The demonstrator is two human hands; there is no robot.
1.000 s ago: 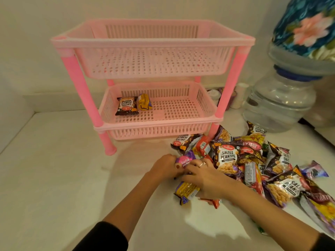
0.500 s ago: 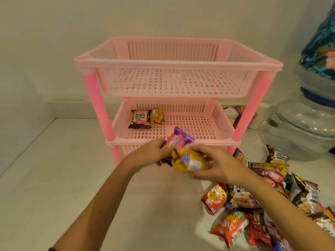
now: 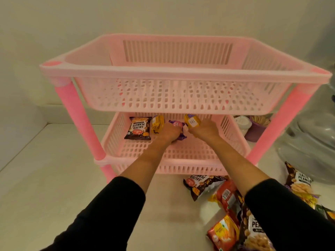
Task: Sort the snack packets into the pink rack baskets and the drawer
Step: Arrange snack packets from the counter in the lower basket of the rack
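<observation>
Both hands reached into lower basket [image 3: 116,142] — left hand [image 3: 167,134] holding purple packet [image 3: 178,129], right hand [image 3: 205,130] yellow packet [image 3: 192,121].

A plain, pale wall [image 3: 54,24] rises behind a white tabletop [image 3: 45,178], with a low ledge [image 3: 49,113] running along its foot. A side wall [image 3: 16,124] closes the left. At right stands a clear water jug [image 3: 308,147]. The light is dim and warm.
</observation>
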